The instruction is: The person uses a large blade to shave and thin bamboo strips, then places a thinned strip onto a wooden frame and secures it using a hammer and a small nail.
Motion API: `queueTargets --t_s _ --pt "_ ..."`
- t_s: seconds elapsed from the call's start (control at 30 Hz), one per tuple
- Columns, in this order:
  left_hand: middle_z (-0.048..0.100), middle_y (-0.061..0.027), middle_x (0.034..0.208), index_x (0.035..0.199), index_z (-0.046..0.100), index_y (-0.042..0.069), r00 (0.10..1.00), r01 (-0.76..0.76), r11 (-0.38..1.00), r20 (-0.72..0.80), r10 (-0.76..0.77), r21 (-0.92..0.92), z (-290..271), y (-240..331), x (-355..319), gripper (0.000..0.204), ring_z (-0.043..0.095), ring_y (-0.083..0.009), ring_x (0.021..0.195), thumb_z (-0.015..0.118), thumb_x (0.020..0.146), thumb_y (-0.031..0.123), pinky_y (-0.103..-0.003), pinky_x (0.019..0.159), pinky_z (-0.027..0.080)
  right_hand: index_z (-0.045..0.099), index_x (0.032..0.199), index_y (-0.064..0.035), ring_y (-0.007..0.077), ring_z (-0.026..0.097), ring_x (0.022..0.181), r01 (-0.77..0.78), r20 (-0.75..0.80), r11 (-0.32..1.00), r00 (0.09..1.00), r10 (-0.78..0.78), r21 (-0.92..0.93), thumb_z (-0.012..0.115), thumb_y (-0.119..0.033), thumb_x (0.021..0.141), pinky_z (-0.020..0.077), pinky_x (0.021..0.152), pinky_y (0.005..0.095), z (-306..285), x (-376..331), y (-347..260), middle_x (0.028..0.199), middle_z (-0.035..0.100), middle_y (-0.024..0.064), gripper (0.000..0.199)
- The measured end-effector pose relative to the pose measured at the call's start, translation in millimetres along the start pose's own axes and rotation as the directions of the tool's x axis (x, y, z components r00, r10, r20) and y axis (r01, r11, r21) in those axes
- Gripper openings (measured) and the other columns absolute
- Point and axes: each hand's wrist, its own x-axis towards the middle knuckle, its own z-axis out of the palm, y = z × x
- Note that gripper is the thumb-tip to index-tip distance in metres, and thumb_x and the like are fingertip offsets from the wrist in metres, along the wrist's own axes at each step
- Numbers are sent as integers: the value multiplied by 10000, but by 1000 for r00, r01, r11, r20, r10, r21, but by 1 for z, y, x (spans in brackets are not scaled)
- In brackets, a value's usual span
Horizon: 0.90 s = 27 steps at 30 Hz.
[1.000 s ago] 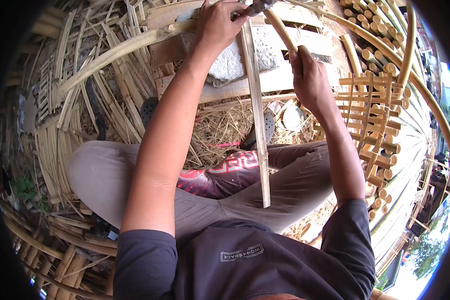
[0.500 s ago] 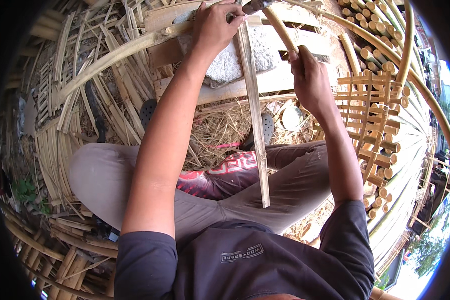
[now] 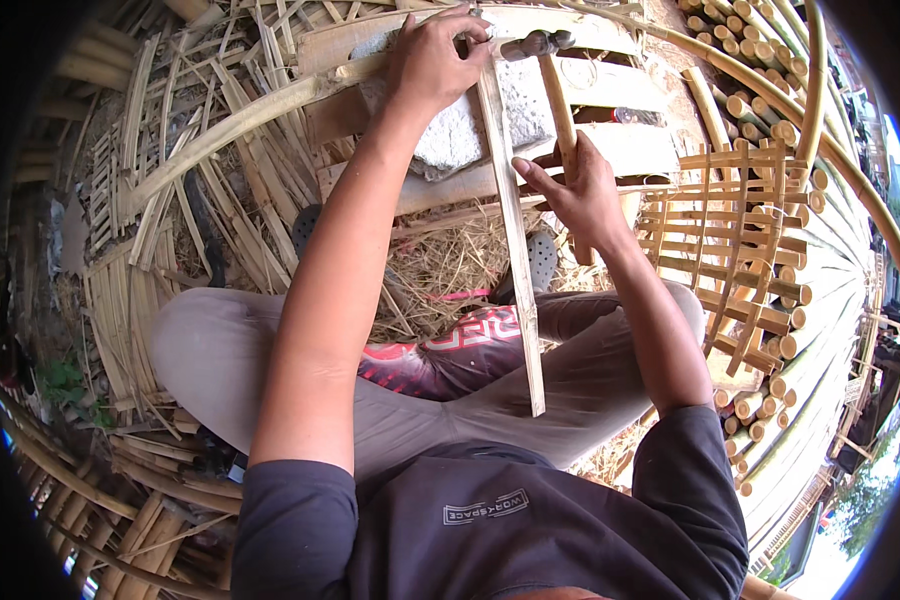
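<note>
My left hand (image 3: 438,62) is closed at the far end of a flat bamboo slat (image 3: 508,220), over a grey stone block (image 3: 455,140). What lies right between its fingertips is too small to make out. The slat slopes back toward my lap. A long split bamboo pole (image 3: 240,118) runs from the left to beneath this hand. My right hand (image 3: 582,195) grips the wooden handle of a hammer (image 3: 558,105), thumb stretched out toward the slat. The dark hammer head (image 3: 536,45) is just right of my left fingertips, apart from the slat.
Pale wooden boards (image 3: 630,150) lie around the stone. Loose bamboo strips (image 3: 240,190) cover the left ground. On the right are a bamboo lattice (image 3: 735,250) and stacked cut bamboo poles (image 3: 760,50). My crossed legs (image 3: 570,380) are close below, with straw (image 3: 450,265) beyond.
The hammer head has moved right and nearer, away from my left fingertips. My right hand has shifted left and nearer, now lower along the handle's line. My left hand stays nearly in place.
</note>
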Motion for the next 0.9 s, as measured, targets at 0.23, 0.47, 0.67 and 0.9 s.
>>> queueTargets --t_s 0.23,0.47,0.67,0.9 --pt "757 -59 1084 838 731 58 1000 28 997 11 -27 -71 -1 2 0 135 622 -278 1236 772 800 181 -379 1044 470 459 1069 -2 141 669 754 -181 133 913 981 142 365 812 -240 870 602 602 286 11 -1 6 871 583 63 470" --pt "760 -52 1078 829 729 46 999 38 993 19 -36 -110 -3 0 1 109 629 -261 1231 750 843 152 -366 1023 484 425 1109 -2 191 718 836 -246 184 875 965 184 418 800 -212 876 637 656 322 3 -5 -1 923 621 101 489" --pt "762 -40 1074 823 728 43 1000 12 996 14 -11 -90 -3 -1 1 88 635 -259 1223 746 846 126 -361 1018 486 475 959 33 191 702 729 -104 99 964 992 82 245 714 -285 947 587 586 331 8 -7 5 807 647 147 398" --pt "760 -40 1084 815 725 40 1000 7 997 6 -7 -74 -3 0 0 108 634 -261 1223 762 841 138 -371 1024 485 488 927 40 373 548 532 129 -168 991 977 -133 -34 470 -219 1071 417 523 455 -13 3 -6 634 570 234 297"
